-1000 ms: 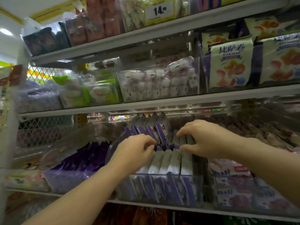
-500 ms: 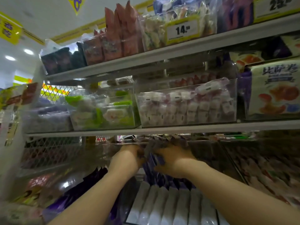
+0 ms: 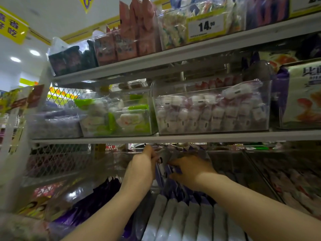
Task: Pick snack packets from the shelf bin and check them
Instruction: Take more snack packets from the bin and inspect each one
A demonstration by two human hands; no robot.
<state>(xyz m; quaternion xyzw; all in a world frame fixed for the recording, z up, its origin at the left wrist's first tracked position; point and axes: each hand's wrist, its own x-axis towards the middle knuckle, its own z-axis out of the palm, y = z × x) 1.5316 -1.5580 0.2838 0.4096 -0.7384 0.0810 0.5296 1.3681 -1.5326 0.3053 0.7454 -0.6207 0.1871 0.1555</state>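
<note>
A shopper's two bare hands reach into a clear shelf bin (image 3: 152, 190) just under the grey shelf board (image 3: 173, 137) of a shop display. They are gathering a bunch of purple-and-white snack packets (image 3: 166, 159) at the back of the bin, close beneath the board. The left hand (image 3: 142, 164) curls its fingers round the bunch's left edge. The right hand (image 3: 191, 171) clasps it from the other side, fingers over the top and thumb below. More packets of the same kind (image 3: 182, 220) stand in a tight row lower down and nearer the camera, further below the board. Directly above the board sits a clear tub of pink-and-white sweets (image 3: 212, 112).

The picking step appears to be in hand: the bunch is gripped but has not yet left the bin. The next move likely calls for drawing it down and out from under the board without catching the board's edge or dragging the neighbouring row along. The packets would then be turned face-up for checking; their printing is too blurred to read here.
</note>
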